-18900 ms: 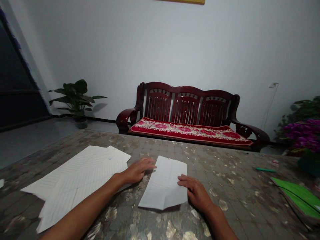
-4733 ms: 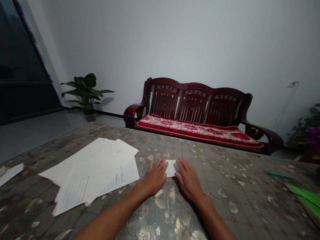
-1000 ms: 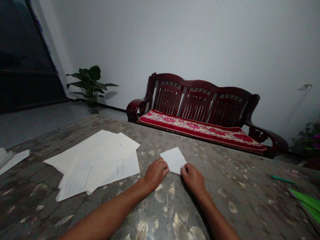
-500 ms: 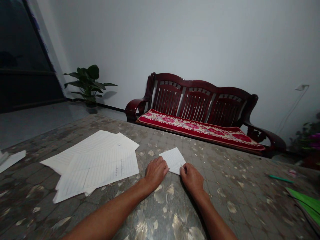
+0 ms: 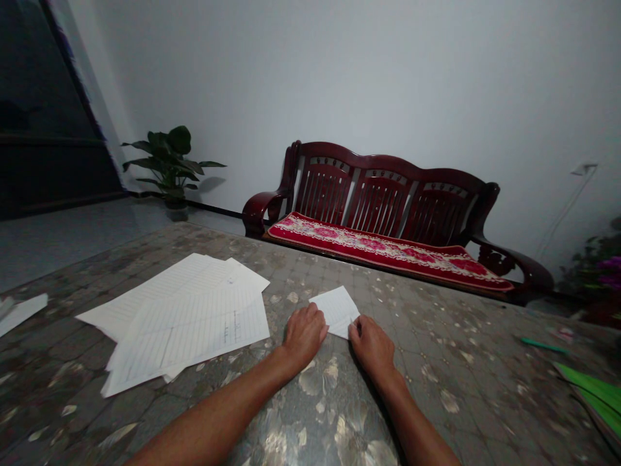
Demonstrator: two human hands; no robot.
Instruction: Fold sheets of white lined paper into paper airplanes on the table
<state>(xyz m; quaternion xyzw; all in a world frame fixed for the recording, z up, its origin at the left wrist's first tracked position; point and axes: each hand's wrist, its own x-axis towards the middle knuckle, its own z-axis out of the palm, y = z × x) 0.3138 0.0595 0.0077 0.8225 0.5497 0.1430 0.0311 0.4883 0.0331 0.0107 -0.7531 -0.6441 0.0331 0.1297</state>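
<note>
Folded white lined paper [image 5: 334, 305]: lies on the table between the two hands, turned at a slant, one corner pointing toward the bench; a small flap shows at its near right corner.
Right hand [image 5: 372, 345]: closed, thumb and bent forefinger gripping that near right corner.
Left hand [image 5: 305, 333]: fingers curled down onto the near left edge of the paper; its thumb is hard to make out, so whether it pinches or only presses cannot be told.
Change in the paper: in the earliest frame it is a much larger creased sheet; later it is a small piece lying straight between two flattened palms; now it sits slanted, fingers bent at its edge. Over the last half second it hardly moves.
Table top [image 5: 436, 414]: grey, patterned with pale shell-like shapes.
Loose stack of white ruled sheets [image 5: 189, 323]: fanned out beyond the left forearm, handwriting on the top one.
White paper pieces [image 5: 26, 314]: at the far left edge.
Slim green pen-like stick [image 5: 544, 345]: on the right, near a bright green flat item [image 5: 596, 391] crossed by a dark cord.
Dark red carved wooden bench [image 5: 383, 194]: beyond the table, with a red floral seat cover [image 5: 373, 243].
</note>
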